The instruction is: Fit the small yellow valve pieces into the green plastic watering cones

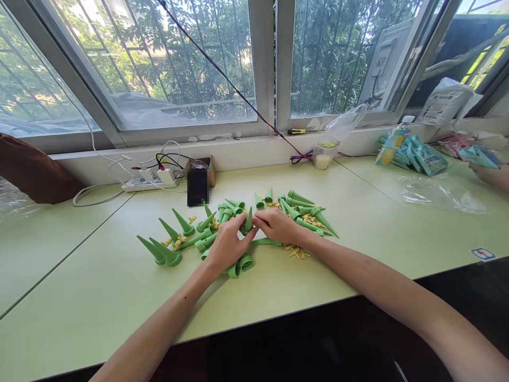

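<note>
One green spike [249, 219] held upright in left hand [229, 239], likely to steady it; right hand [279, 225] just beside spike, can't tell grip.

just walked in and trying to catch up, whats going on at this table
A person's left hand holds a green spike point up, with the fingers of the right hand close against it. More green spikes and small yellow pieces lie around both hands on the table. At far right, another person's hand is at a blue packet.
</note>
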Tool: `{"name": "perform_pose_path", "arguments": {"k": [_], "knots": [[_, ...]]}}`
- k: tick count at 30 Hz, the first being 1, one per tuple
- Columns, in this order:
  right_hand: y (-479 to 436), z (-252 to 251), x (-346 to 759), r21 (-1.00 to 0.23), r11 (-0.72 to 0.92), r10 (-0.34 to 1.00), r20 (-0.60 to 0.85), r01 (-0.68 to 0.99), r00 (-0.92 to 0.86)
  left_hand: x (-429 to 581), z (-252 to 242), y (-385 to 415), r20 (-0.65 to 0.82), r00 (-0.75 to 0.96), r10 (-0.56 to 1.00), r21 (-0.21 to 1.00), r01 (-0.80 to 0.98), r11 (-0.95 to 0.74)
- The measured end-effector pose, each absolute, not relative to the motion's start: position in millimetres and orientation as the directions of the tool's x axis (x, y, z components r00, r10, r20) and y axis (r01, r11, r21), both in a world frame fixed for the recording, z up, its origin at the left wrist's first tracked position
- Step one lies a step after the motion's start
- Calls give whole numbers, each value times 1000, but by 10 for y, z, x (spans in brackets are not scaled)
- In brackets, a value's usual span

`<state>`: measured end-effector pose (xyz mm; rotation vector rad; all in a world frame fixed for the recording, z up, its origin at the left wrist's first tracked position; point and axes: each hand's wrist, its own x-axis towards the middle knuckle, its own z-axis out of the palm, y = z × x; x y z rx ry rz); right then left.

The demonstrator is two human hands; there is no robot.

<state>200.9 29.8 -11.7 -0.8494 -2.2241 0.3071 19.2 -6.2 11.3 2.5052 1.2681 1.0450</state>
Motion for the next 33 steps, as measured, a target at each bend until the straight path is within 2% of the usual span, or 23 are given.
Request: {"name": "perform_pose_path", "arguments": {"k": [10, 33], "knots": [[250, -61, 2009, -441, 719, 695, 462, 537, -551, 167, 79, -36, 436, 425, 793, 445, 664, -601], [266, -68, 1996, -365, 705, 708, 417, 608, -570, 161, 97, -16, 417, 451, 789, 421, 674, -607]]}}
